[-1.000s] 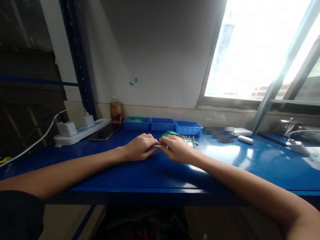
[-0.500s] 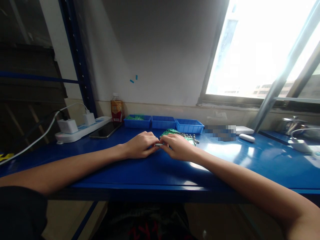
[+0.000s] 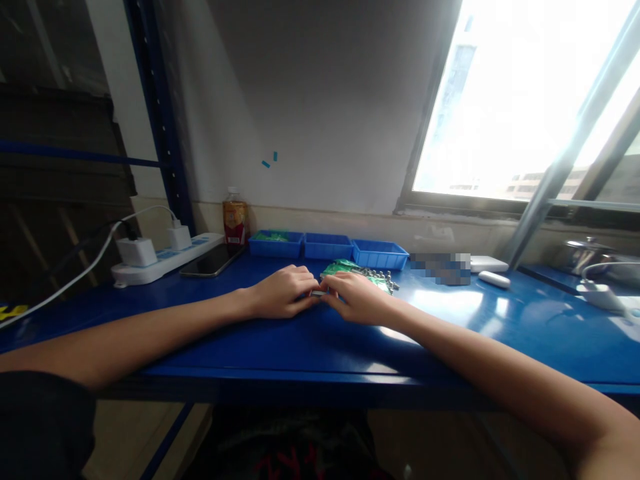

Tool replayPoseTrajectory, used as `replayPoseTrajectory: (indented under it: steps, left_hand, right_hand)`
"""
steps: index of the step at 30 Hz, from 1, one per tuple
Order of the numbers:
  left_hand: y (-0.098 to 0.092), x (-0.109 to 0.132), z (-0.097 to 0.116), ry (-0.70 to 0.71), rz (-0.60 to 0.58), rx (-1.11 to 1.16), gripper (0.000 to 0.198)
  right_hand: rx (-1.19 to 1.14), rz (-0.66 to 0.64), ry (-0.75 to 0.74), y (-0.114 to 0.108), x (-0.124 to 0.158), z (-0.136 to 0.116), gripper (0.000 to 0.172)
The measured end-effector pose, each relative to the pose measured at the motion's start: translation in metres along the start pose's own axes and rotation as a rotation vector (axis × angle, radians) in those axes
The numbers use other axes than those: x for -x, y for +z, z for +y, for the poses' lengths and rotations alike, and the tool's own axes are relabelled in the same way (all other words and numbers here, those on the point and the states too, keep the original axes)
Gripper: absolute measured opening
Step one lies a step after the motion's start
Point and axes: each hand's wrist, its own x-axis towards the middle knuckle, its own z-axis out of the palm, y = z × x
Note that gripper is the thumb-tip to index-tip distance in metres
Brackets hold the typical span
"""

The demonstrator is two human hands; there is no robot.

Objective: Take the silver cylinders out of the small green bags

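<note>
My left hand (image 3: 286, 292) and my right hand (image 3: 359, 297) meet low over the blue table. Between their fingertips they pinch a small flat piece (image 3: 317, 293) with a pale edge; the fingers cover most of it, so its kind stays unclear. Both hands are closed, thumbs on the near side. Just behind my right hand lies a pile of green pieces (image 3: 338, 267), like circuit boards, with several small metal connectors (image 3: 383, 277) along its right side. My right hand hides part of that pile.
Three blue trays (image 3: 327, 247) line the wall, the left one holding green pieces. Left of them are a drink bottle (image 3: 235, 219), a phone (image 3: 213, 260) and a white power strip (image 3: 167, 259). A white case (image 3: 494, 279) and a metal pot (image 3: 585, 253) are at right.
My right hand's fingers have shifted slightly around the small flat piece. Otherwise the hands hold their place, and the view has moved a little.
</note>
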Motion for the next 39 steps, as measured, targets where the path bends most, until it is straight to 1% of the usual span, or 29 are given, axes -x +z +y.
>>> replayPoseTrajectory:
  steps: [11, 16, 21, 26, 31, 34, 36, 39]
  left_hand:
    - [-0.0002, -0.0004, -0.0006, 0.010, -0.025, -0.010, 0.026]
    - [0.0000, -0.0004, -0.0003, -0.025, -0.016, 0.002, 0.029]
    - [0.0001, -0.0007, -0.0006, -0.023, -0.005, 0.000, 0.032]
    - [-0.0002, -0.0007, -0.0004, -0.033, -0.025, -0.006, 0.032]
    - [-0.0001, -0.0010, -0.0009, -0.064, -0.013, -0.012, 0.036]
    - [0.0002, -0.0012, -0.0014, -0.061, -0.014, 0.002, 0.038]
    - [0.0004, -0.0012, -0.0013, -0.068, -0.015, 0.013, 0.038]
    - [0.0007, -0.0011, -0.0006, -0.101, 0.001, 0.038, 0.033]
  right_hand:
    - [0.012, -0.029, -0.001, 0.0003, -0.0001, 0.0002, 0.016]
    - [0.051, 0.002, 0.029, 0.0015, -0.0014, -0.0004, 0.020]
    - [0.069, -0.012, 0.047, 0.0014, -0.0016, -0.0012, 0.022]
    - [0.067, -0.010, 0.056, 0.0005, -0.0013, -0.0020, 0.023]
    - [0.058, 0.007, 0.075, -0.0008, -0.0014, -0.0026, 0.022]
    - [0.061, 0.032, 0.080, -0.0011, -0.0017, -0.0026, 0.017]
    - [0.078, 0.044, 0.071, -0.0011, -0.0021, -0.0027, 0.016]
    - [0.111, 0.045, 0.068, -0.0007, -0.0025, -0.0029, 0.020]
